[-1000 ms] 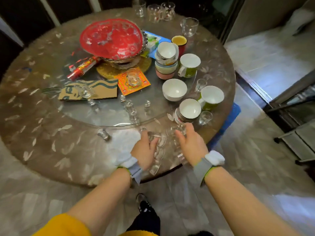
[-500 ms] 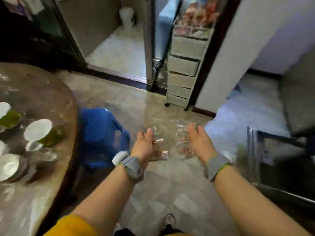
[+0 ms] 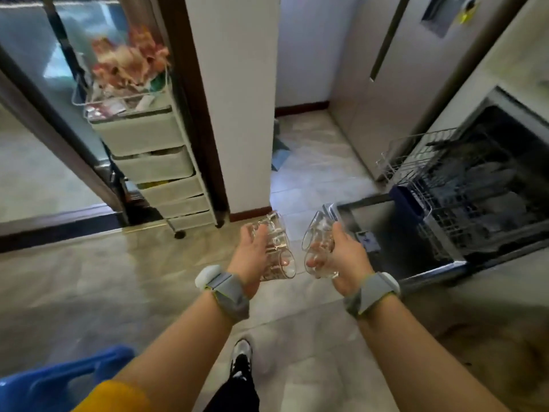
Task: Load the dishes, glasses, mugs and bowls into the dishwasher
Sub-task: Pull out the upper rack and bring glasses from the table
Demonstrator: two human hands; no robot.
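Tall steel fridge (image 3: 395, 69) fills 1 o'clock, white pillar (image 3: 234, 99) at 12. Dishwasher (image 3: 487, 185) at 3 o'clock, door (image 3: 395, 230) dropped flat, lower rack (image 3: 463, 203) drawn out over it, upper rack (image 3: 416, 156) also partly out; dark shapes in the racks too blurred to name. Drawer trolley (image 3: 154, 162) at 10 o'clock with pink clutter on top. Blue stool (image 3: 53, 382) at 7 o'clock, bottom edge. A second ago the view looked down on the round desk with mugs and bowls; half a second ago it had swung off it to the doorway; now the desk is gone from view and the open dishwasher has come in. Judgement: pickup is done, carry is nearly over, and unloading into a rack comes next. Left hand (image 3: 252, 257), centre frame, fingers curled around a cluster of clear glasses (image 3: 279, 251); right hand (image 3: 344, 257) just beside it, grasping a second cluster of glasses (image 3: 319, 248). The two bunches are near each other but apart, held over the floor just short of the door's near corner. Exact count per hand cannot be told. Several glasses pinched together per hand look liable to clink or slip when set down, so I would place one at a time. Grey wristbands on both wrists.
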